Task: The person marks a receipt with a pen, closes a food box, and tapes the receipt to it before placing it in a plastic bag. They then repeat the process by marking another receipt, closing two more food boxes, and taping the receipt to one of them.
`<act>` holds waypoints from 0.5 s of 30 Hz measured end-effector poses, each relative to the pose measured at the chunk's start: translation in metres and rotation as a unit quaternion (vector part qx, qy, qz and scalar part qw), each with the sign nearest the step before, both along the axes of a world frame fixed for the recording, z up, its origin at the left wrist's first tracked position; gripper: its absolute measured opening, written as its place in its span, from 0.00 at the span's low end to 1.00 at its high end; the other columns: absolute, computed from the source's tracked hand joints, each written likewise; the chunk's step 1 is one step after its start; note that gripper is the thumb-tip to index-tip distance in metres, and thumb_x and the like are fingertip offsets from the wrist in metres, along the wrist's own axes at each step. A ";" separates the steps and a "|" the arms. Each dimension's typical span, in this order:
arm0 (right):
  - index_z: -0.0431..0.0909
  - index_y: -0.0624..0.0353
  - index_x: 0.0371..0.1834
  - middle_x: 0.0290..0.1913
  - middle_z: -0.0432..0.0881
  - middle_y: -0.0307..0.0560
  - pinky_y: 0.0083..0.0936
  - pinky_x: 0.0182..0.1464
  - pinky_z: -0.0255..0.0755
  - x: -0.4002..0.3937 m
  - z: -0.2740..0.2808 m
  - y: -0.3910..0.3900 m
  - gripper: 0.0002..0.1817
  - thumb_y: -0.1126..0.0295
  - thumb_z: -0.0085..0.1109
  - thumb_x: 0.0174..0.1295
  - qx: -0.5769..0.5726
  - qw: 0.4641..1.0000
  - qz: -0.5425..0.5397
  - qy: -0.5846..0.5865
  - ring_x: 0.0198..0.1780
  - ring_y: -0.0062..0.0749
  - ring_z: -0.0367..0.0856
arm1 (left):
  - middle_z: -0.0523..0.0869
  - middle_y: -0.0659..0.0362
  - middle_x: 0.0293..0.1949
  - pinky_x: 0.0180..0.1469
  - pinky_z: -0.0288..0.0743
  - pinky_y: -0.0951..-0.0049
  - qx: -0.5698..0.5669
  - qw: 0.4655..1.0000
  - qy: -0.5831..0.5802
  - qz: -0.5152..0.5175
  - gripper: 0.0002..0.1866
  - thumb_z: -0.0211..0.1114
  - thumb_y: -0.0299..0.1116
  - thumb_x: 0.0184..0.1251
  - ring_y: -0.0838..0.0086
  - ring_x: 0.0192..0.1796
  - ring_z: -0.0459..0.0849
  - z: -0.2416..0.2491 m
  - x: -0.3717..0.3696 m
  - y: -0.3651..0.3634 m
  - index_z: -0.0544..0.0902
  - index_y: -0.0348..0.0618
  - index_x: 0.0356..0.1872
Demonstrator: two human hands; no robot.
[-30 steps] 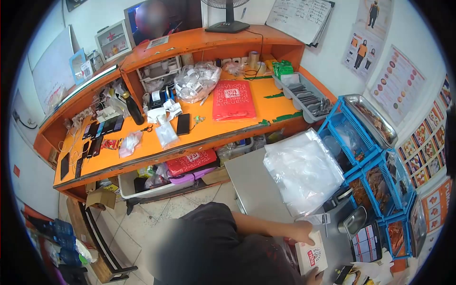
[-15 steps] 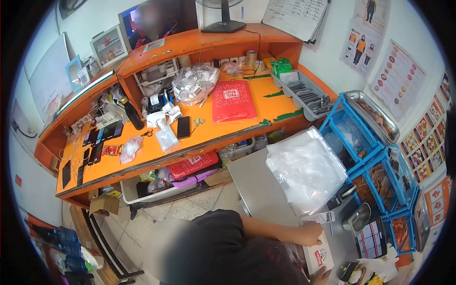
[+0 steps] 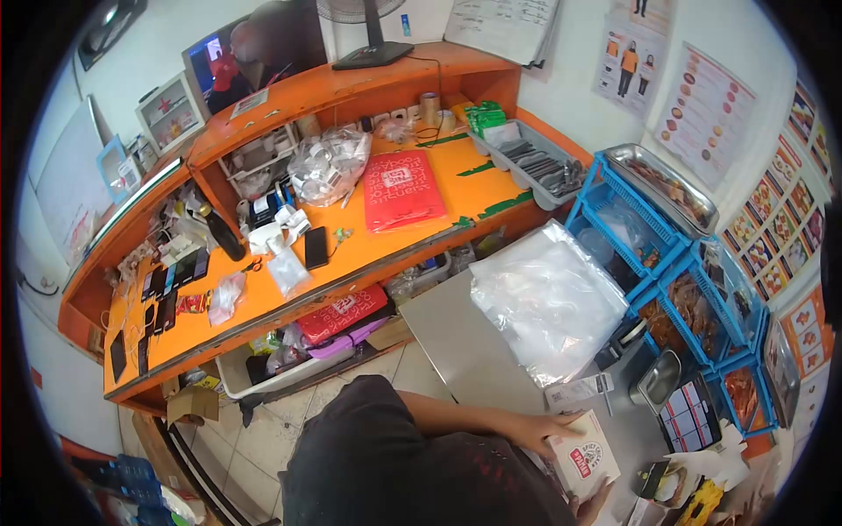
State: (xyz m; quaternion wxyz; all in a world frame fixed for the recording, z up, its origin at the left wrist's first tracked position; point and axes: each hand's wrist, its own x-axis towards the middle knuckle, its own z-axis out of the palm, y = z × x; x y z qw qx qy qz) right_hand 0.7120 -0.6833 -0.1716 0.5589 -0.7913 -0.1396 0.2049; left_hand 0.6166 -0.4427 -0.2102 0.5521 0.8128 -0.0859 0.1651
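A white cardboard takeaway box [image 3: 586,458] with a red-and-black printed lid is held at the lower right, beside the steel counter's near edge. My left hand [image 3: 545,431] lies along its upper left side, fingers reaching onto the lid's edge. Lower down, my right hand [image 3: 596,502] grips the box's near edge and is only partly visible. The lid looks closed. Just beyond the box lies a printed paper slip [image 3: 579,391]. To its right, an open food box [image 3: 668,484] has food showing inside.
A stack of clear plastic bags [image 3: 548,298] covers part of the steel table [image 3: 465,337]. Blue baskets [image 3: 693,307], a metal container [image 3: 658,381] and a tablet [image 3: 690,419] stand at right. The orange counter [image 3: 333,272] holds phones and red bags. A person [image 3: 250,57] appears behind it.
My left hand has shifted from a curled grip on the box's far edge to lying along its left side, fingers extended. More of the lid shows. The whole view has turned slightly.
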 end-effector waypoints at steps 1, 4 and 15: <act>0.40 0.58 0.72 0.72 0.44 0.60 0.42 0.67 0.56 0.002 -0.007 -0.005 0.45 0.48 0.53 0.61 -0.015 0.998 0.019 -0.049 0.68 0.50 0.57 | 0.55 0.42 0.71 0.70 0.54 0.62 -0.001 1.000 0.002 -0.004 0.23 0.62 0.35 0.63 0.52 0.72 0.55 -0.001 -0.003 0.003 0.75 0.41 0.59; 0.44 0.59 0.70 0.71 0.47 0.61 0.41 0.65 0.58 0.006 -0.022 -0.012 0.41 0.51 0.54 0.61 -0.040 0.978 0.061 -0.195 0.66 0.50 0.60 | 0.58 0.46 0.70 0.71 0.51 0.57 0.102 0.992 -0.068 -0.035 0.21 0.63 0.33 0.61 0.49 0.72 0.52 -0.001 -0.007 0.011 0.78 0.46 0.57; 0.60 0.62 0.63 0.65 0.60 0.64 0.38 0.60 0.65 0.006 -0.043 -0.019 0.30 0.64 0.56 0.59 -0.044 0.925 0.073 -0.371 0.61 0.49 0.68 | 0.71 0.53 0.64 0.65 0.63 0.56 0.156 0.979 -0.133 -0.001 0.20 0.64 0.37 0.60 0.50 0.65 0.67 -0.018 0.004 0.016 0.80 0.44 0.53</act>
